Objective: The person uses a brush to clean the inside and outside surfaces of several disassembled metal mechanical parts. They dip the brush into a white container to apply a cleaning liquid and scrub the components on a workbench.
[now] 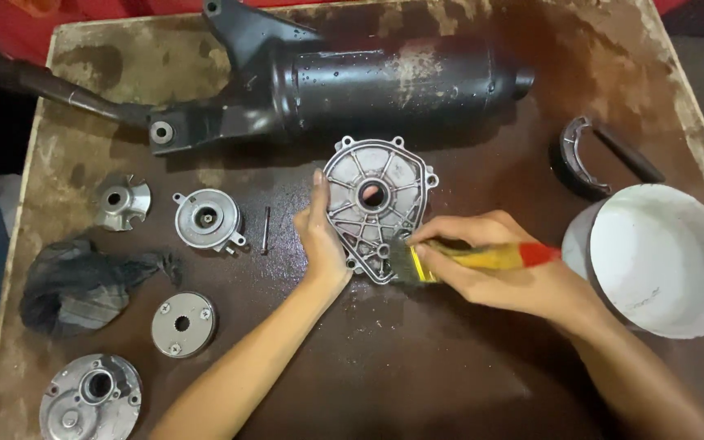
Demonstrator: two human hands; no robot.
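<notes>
A ribbed grey metal engine cover (378, 204) lies flat on the brown wooden table (417, 367), with a round hole in its middle. My left hand (319, 236) presses against the cover's left edge, fingers stretched along it. My right hand (490, 269) grips a paintbrush (482, 257) with a yellow and red handle. The brush's dark bristles touch the cover's lower right edge.
A black exhaust muffler (352, 81) lies across the table's back. A white bucket (662, 257) stands at the right, a curved brake shoe (580, 159) behind it. At the left sit several small metal parts (205, 218), a thin pin (266, 228) and a dark rag (75, 281).
</notes>
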